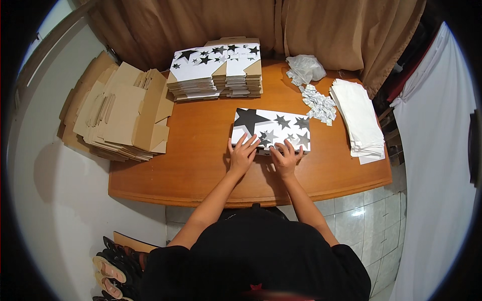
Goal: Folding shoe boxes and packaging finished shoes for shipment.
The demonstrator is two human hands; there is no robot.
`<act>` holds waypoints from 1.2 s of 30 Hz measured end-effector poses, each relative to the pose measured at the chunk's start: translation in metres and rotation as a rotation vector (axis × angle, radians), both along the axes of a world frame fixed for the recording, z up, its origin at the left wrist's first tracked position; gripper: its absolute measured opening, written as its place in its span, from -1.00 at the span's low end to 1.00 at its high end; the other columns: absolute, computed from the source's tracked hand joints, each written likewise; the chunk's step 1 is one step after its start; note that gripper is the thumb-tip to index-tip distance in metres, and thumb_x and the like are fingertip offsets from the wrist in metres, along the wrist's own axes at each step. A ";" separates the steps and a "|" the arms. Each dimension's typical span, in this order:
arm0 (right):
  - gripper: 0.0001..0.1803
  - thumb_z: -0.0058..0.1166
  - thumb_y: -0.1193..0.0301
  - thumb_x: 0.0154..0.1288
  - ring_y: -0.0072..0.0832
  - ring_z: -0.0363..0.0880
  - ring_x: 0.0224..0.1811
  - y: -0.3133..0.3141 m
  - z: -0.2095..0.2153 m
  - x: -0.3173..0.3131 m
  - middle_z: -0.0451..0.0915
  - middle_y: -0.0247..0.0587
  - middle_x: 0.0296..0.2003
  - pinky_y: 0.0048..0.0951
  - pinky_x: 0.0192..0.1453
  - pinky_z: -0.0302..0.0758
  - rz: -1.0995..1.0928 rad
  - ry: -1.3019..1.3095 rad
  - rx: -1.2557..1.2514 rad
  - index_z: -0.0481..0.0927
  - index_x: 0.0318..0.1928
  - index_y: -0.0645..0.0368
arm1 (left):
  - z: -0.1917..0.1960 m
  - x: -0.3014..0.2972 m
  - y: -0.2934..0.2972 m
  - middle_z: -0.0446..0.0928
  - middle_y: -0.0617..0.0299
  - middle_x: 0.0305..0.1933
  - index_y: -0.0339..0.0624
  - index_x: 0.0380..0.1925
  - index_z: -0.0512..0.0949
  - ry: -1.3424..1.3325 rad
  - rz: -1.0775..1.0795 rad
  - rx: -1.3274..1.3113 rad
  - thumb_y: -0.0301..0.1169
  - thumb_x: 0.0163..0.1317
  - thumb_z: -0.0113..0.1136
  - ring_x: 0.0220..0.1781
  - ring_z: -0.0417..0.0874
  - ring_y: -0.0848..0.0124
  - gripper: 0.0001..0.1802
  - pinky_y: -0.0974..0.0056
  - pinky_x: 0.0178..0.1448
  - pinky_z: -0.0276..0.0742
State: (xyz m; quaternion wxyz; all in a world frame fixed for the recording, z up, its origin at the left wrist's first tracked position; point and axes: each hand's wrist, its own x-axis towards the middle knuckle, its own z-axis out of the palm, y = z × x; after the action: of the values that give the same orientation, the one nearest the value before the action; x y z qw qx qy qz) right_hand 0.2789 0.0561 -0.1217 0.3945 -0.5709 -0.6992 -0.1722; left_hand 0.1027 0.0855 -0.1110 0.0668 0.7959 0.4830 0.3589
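Your left hand (pixel 242 155) has its fingers (pixel 249 143) spread flat, pressing down on the near edge of the star-print box (pixel 273 128). Your right hand (pixel 285 158) does the same just beside it, fingers (pixel 287 147) fanned out on the box's front edge; nothing pinched in either hand. The two hands are close together but not touching.

The box is white w/ black and grey stars, lying flat at approx. the middle of the wooden counter (pixel 201 160), a bit toward your side.

Beyond it, at the far edge, sits a stack of flat star-print boxes (pixel 216 72). To the right of your box: a scatter of small white sachets (pixel 319 104), w/ a crumpled clear plastic bag (pixel 306 67) behind them, and a pile of white paper sheets (pixel 361 120) near the counter's right end. Off the left end, a heap of plain brown cardboard blanks (pixel 120 113) overhangs the counter's corner. Brown curtain (pixel 226 20) behind; sandals (pixel 113 271) on the floor at lower left.
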 end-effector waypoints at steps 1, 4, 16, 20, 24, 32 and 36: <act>-0.83 0.23 0.31 -0.03 -0.35 0.40 0.09 0.001 -0.001 0.000 0.54 -0.59 -0.19 0.14 0.29 -0.23 0.002 -0.029 0.015 0.63 -0.34 -0.24 | 0.000 -0.001 0.000 0.41 0.47 0.19 0.15 -0.02 0.55 0.010 -0.007 -0.001 -0.39 0.13 0.13 0.31 0.27 0.25 -0.63 -0.27 0.33 -0.29; -0.80 0.23 0.31 -0.03 -0.35 0.41 0.08 0.002 0.000 0.002 0.54 -0.58 -0.21 0.16 0.27 -0.18 0.005 -0.074 0.043 0.62 -0.31 -0.24 | -0.001 -0.002 0.001 0.39 0.46 0.21 0.16 0.00 0.53 0.026 -0.019 -0.005 -0.41 0.12 0.12 0.31 0.25 0.23 -0.61 -0.27 0.33 -0.29; -0.70 0.22 0.27 0.02 -0.39 0.49 -0.23 0.009 0.017 -0.004 0.49 -0.34 -0.30 -0.08 0.26 0.05 -0.071 0.081 -0.116 0.50 -0.21 0.02 | 0.000 -0.003 0.000 0.38 0.45 0.22 0.16 0.02 0.51 0.011 -0.036 -0.046 -0.48 0.09 0.07 0.34 0.22 0.22 -0.55 -0.28 0.33 -0.32; -0.70 0.23 0.25 -0.01 -0.39 0.48 -0.21 0.008 0.021 0.001 0.48 -0.33 -0.28 -0.05 0.26 0.05 -0.036 0.063 -0.134 0.51 -0.24 0.01 | 0.003 -0.003 -0.002 0.36 0.43 0.23 0.16 -0.01 0.52 -0.003 -0.043 -0.075 -0.46 0.09 0.08 0.35 0.20 0.24 -0.58 -0.26 0.35 -0.34; -0.74 0.23 0.25 -0.03 -0.36 0.45 -0.15 0.012 0.029 0.008 0.48 -0.31 -0.26 0.01 0.24 0.07 0.037 0.077 -0.170 0.53 -0.29 0.00 | 0.004 -0.011 0.004 0.34 0.26 0.24 0.04 0.05 0.47 -0.076 -0.031 -0.026 -0.43 0.06 0.14 0.33 0.22 0.18 -0.54 -0.17 0.37 -0.20; -0.63 0.24 0.35 -0.08 -0.05 0.27 0.20 0.008 0.008 0.015 0.45 -0.32 -0.08 0.29 0.23 -0.01 0.191 -0.061 -0.147 0.55 -0.16 -0.12 | 0.010 -0.007 0.006 0.29 -0.07 0.19 -0.21 0.17 0.25 -0.590 0.270 -0.299 -0.32 0.04 0.27 0.20 0.34 0.01 -0.33 0.13 0.22 0.28; -0.68 0.26 0.36 -0.11 -0.03 0.16 0.29 0.006 -0.004 0.017 0.42 -0.30 0.03 0.34 0.24 -0.10 0.240 -0.013 -0.136 0.57 -0.24 -0.10 | 0.012 -0.009 0.008 0.33 -0.04 0.15 -0.14 0.12 0.32 -0.416 0.247 -0.172 -0.39 0.02 0.28 0.17 0.37 0.05 -0.39 0.13 0.20 0.30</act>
State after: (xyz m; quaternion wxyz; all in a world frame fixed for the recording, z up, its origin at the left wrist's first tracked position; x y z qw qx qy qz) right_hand 0.2954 0.0620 -0.1257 0.3680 -0.5076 -0.7750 -0.0795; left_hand 0.0934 0.0932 -0.0988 0.1879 0.6313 0.5812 0.4778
